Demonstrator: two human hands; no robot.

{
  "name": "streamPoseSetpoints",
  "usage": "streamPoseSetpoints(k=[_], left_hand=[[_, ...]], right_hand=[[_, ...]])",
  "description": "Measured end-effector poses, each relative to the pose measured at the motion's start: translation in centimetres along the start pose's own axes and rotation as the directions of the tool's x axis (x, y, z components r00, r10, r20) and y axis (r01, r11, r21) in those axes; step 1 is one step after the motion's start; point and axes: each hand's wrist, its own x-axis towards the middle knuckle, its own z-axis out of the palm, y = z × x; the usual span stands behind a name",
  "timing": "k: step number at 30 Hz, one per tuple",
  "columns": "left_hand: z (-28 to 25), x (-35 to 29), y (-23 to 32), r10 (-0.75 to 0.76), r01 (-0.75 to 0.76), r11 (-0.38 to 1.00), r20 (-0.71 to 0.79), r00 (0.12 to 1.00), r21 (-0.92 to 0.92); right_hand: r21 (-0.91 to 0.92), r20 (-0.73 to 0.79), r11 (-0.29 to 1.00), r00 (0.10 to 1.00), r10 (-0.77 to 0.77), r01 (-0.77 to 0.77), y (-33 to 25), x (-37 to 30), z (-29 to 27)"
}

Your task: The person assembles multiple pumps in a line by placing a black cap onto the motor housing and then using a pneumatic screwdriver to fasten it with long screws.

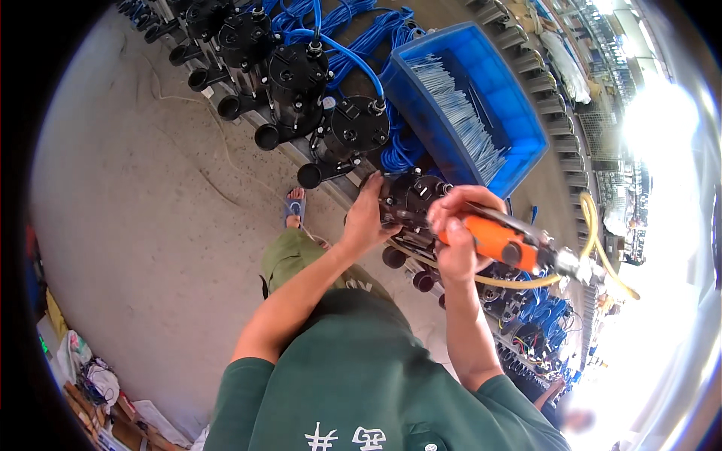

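Across the grey floor (158, 240), black machines line up, and here's the left hand (365, 218), part-open, fingers against the side of one black machine (414, 195) near the blue bin (519, 139); the right hand (456, 259), curled closed, grips an orange tool (498, 243) right beside that machine, yellow hose (523, 284) looping below!

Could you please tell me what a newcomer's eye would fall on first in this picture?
Probably the bright orange tool in the right hand, right of centre, with a yellow hose looping near it. Next might come the blue bin at upper right, holding many thin, pale rods. Then the row of black units at upper left, its line continuing to the one the left hand touches near the centre.
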Motion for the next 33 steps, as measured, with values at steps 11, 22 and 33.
streamPoseSetpoints(k=[11,22,33], left_hand=[[-0.7,0.7,-0.6,0.125,-0.125,0.992,0.0,0.992,-0.005],[-0.4,3.7,-3.3,0.358,-0.344,0.916,0.035,0.933,-0.208],[-0.5,2.7,0.9,0.027,-0.025,0.999,0.111,0.994,-0.021]], right_hand=[[-0.033,-0.02,0.998,0.999,-0.048,0.047,1.7,3.3,1.1],[-0.135,-0.146,0.986,0.986,0.081,-0.101,4.8,6.6,-0.1],[0.157,-0.266,0.983,0.963,-0.046,0.091,-5.1,2.4,-5.7]])
